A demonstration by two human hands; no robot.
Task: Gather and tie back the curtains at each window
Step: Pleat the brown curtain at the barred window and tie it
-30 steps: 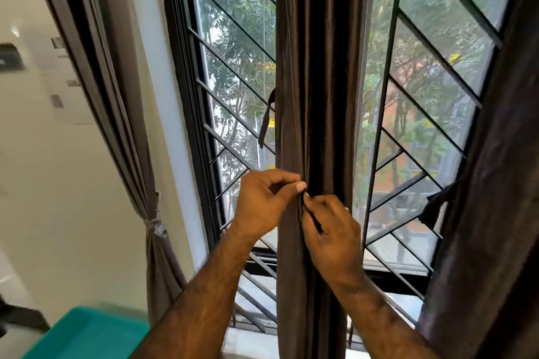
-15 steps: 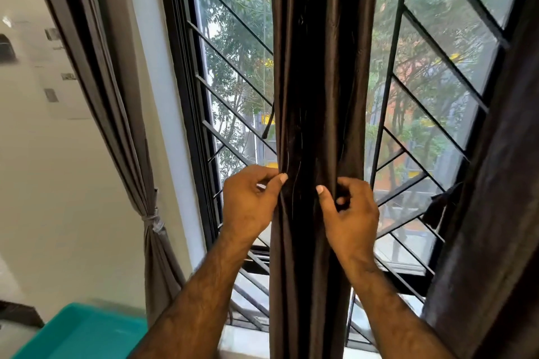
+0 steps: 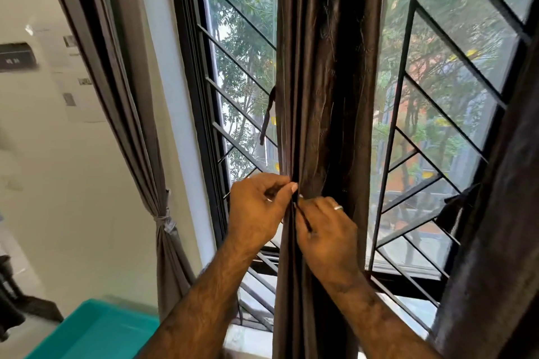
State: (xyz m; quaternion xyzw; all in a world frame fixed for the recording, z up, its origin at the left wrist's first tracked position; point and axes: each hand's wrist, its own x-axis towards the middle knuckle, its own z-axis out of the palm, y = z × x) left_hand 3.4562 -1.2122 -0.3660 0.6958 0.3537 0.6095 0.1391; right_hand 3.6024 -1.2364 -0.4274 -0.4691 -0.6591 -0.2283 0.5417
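— Where did the curtain sit against the two hands?

— The dark curtain (image 3: pixel 323 96) hung gathered in a tall column down the middle of the window grille (image 3: pixel 242 46), its long axis upright. Both hands met at its front, about mid-height.

— And each grip?

— The left hand (image 3: pixel 259 210) pinched something thin at the folds; the right hand (image 3: pixel 326 230) held a narrow dark strip, probably the tie, just beside it. The thumbs nearly touched.

— Which was nearer?

— Neither, really; the bundle lay straight ahead between them. Another strap end (image 3: pixel 267 122) dangled at the bundle's left edge, above the left hand. I judged the knot had to cross horizontally.
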